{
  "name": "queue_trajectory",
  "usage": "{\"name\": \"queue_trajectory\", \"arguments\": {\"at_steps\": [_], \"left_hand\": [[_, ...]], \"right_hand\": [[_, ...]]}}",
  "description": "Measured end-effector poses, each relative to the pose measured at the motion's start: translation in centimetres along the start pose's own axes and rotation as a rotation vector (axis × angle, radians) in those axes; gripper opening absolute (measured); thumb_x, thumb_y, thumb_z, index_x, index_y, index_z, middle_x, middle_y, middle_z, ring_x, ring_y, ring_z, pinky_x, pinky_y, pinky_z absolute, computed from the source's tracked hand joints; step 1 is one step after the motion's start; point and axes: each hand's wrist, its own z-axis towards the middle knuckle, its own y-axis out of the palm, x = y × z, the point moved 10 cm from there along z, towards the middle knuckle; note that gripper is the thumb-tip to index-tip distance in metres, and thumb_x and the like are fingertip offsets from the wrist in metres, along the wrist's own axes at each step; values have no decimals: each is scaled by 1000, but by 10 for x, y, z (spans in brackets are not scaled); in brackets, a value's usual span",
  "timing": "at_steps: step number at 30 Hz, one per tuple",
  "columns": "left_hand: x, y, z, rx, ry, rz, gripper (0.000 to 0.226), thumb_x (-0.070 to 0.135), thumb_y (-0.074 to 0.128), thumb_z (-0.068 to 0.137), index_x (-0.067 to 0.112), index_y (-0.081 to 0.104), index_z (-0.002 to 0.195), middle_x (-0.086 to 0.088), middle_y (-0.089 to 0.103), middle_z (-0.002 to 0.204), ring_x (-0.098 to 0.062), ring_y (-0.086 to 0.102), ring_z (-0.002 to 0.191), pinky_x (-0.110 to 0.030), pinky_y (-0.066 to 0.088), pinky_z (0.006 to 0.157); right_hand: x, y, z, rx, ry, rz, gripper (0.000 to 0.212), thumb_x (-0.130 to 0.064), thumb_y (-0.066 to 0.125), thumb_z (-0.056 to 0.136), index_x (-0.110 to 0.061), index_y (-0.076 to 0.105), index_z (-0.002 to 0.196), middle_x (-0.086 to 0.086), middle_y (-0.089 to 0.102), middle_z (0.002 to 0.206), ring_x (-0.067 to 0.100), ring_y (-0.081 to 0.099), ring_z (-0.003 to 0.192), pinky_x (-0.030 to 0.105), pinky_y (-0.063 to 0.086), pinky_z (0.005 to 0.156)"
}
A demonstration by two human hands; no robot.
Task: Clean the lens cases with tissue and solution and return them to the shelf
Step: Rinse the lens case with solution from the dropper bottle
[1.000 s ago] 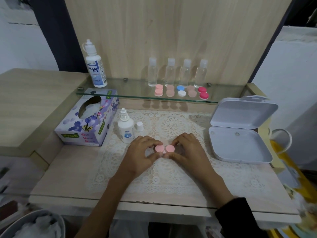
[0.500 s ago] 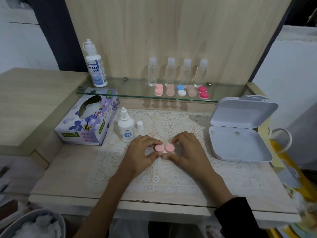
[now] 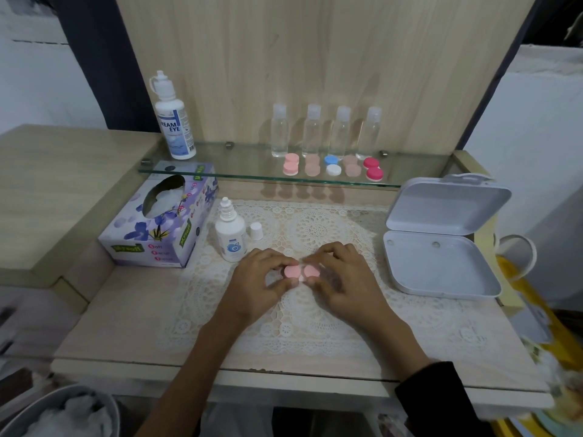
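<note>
A pink lens case (image 3: 301,272) with two round caps lies on the lace mat in the middle of the table. My left hand (image 3: 255,285) pinches its left cap between thumb and fingers. My right hand (image 3: 344,279) pinches its right cap the same way. A small open solution bottle (image 3: 231,234) stands left of my hands, its white cap (image 3: 256,231) beside it. A purple tissue box (image 3: 161,222) sits further left. Several more lens cases (image 3: 331,167) stand in a row on the glass shelf (image 3: 220,165).
A large solution bottle (image 3: 173,121) stands at the shelf's left end, and several clear small bottles (image 3: 326,130) line the back. An open white plastic box (image 3: 441,241) lies to the right. A bin with used tissue (image 3: 63,411) sits at the lower left.
</note>
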Motion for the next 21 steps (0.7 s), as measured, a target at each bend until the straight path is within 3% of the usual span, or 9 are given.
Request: {"name": "queue_trajectory", "arguments": {"at_steps": [5, 9, 16, 21], "left_hand": [[0, 0, 1, -3, -6, -4, 43, 52, 62, 70, 24, 72, 101, 12, 66, 91, -8, 57, 87, -29, 47, 79], [0, 0, 1, -3, -6, -6, 42, 52, 63, 69, 25, 72, 100, 12, 65, 90, -6, 57, 85, -28, 47, 78], [-1, 0, 0, 6, -3, -5, 41, 51, 63, 69, 25, 72, 99, 13, 65, 88, -6, 56, 84, -25, 46, 77], [0, 0, 1, 9, 12, 22, 41, 50, 64, 70, 24, 72, 101, 14, 64, 89, -7, 56, 84, -23, 44, 77]], "right_hand": [[2, 0, 1, 6, 28, -99, 25, -41, 67, 81, -26, 67, 101, -11, 55, 104, 13, 47, 95, 36, 40, 79], [1, 0, 1, 26, 41, -186, 26, -44, 70, 78, -26, 65, 97, -11, 55, 101, 13, 46, 93, 30, 31, 75], [-3, -1, 0, 55, 41, -265, 26, -45, 70, 78, -25, 62, 93, -10, 56, 99, 15, 47, 91, 31, 32, 74], [3, 1, 1, 26, 47, -147, 32, -55, 63, 79, -27, 63, 93, -13, 54, 97, 11, 43, 91, 32, 35, 73]]}}
